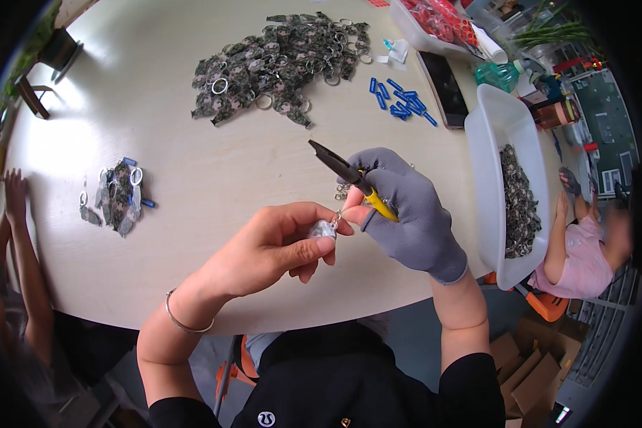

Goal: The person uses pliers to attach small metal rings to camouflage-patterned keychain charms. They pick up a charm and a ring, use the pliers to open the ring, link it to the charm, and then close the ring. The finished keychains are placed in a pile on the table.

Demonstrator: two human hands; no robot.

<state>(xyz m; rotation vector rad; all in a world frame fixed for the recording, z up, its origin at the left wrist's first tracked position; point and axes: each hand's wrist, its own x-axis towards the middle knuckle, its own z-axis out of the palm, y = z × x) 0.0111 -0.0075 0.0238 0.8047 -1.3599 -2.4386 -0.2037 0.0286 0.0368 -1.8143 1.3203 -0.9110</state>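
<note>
Clear, silvery piece (322, 230) was pinched in the left hand (260, 246), its small metal ring (337, 217) at the right hand's (415, 217) bare fingertips; that gloved hand also gripped yellow-handled pliers (379, 204), probably tucked back to free thumb and finger. Pale desk (160, 246) carried a camouflage pile (278, 68) beyond both hands and white bin (484, 178) right of the right hand, with a pink-clad co-worker (581, 260) past it.

No words or numbers legible; round white emblem (266, 419) on front of black shirt (314, 389)
</note>
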